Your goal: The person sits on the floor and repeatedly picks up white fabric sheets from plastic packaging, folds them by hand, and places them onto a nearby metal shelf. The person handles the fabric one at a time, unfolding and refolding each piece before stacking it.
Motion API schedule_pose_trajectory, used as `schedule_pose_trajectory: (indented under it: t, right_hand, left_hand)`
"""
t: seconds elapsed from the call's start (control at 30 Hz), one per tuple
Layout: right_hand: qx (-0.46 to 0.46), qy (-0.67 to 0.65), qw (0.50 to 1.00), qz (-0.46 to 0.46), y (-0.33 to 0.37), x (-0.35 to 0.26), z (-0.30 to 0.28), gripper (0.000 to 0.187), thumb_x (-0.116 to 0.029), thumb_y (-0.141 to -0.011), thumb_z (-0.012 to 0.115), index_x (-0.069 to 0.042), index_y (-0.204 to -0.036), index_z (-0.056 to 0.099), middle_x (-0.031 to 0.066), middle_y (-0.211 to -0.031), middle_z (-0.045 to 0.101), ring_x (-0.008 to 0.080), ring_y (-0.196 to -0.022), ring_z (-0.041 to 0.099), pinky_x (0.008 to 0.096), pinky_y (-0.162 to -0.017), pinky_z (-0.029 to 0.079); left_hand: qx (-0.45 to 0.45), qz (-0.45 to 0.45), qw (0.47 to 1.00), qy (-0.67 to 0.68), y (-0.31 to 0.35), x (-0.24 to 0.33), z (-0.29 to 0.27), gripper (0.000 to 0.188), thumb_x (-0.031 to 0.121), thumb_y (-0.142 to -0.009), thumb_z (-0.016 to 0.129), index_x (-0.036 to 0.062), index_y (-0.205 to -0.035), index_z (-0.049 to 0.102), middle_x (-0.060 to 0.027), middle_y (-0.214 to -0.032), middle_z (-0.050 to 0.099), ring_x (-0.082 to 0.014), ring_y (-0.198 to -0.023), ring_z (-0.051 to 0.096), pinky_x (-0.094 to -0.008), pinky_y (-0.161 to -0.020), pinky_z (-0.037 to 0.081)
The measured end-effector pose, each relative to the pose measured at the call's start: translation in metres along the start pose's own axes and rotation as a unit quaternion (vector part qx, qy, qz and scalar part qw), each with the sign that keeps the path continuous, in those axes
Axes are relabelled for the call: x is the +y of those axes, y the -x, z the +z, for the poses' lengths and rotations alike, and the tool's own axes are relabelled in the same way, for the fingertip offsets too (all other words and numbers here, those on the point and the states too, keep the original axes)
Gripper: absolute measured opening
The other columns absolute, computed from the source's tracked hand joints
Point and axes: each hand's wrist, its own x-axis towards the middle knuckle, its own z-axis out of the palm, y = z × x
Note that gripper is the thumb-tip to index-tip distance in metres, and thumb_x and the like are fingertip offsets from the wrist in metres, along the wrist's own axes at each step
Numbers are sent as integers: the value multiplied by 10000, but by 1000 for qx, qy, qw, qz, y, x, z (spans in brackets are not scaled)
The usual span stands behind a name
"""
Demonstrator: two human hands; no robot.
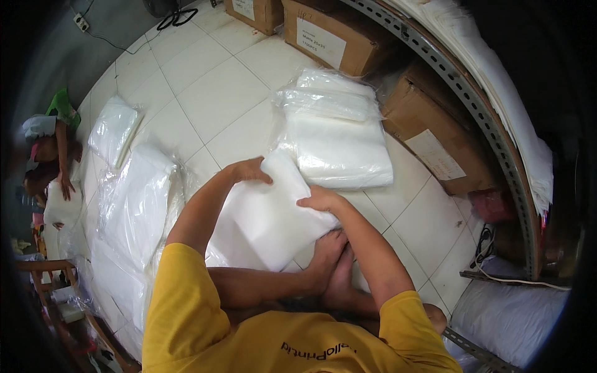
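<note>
A thick stack of soft white sheets (273, 208) is tilted up in front of me, over my crossed legs. My left hand (252, 170) grips its far left edge, thumb on top and fingers behind. My right hand (319, 198) holds the right edge, its thumb lying over the sheets. The fingers under the stack are hidden. Just beyond my right hand lies a pile of white packs in clear plastic (342, 149). To the left of the stack, a larger white bundle in clear plastic (134, 205) lies on the floor.
Cardboard boxes (429, 149) stand along a metal shelf rail (460, 81) on the right. A smaller wrapped pack (114, 128) lies at the far left. Near it another person's hand (64, 184) rests on white material. A wooden frame (46, 266) stands at lower left.
</note>
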Motion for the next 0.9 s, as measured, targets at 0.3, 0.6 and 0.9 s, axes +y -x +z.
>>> schedule_pose_trajectory:
  t: [0.3,0.6,0.9]
  right_hand:
    - [10,-73,993,-88,48,-15,18,552,-277,-822,691,23,-1268,566,230,-1141,655,300,-1031,637,359,-929,473]
    - [208,-98,945,-234,135,-105,-13,275,-134,-820,676,-11,-1065,645,205,-931,686,298,-892,674,348,-779,499]
    - [481,222,792,-304,313,-203,-129,101,-106,-825,621,-26,-885,608,162,-846,652,208,-788,663,319,-679,494]
  left_hand:
    - [-78,-17,991,-102,75,35,-13,555,370,-811,725,11,-1222,623,-187,-1177,649,-301,-1083,597,-381,-952,450]
    - [52,284,956,-43,198,118,-22,219,61,-899,544,15,-1081,655,-116,-926,708,-154,-868,632,-305,-819,495]
    - [362,511,775,79,319,169,-15,344,138,-908,589,-24,-1212,579,-132,-1205,632,-225,-1164,562,-358,-1043,379]
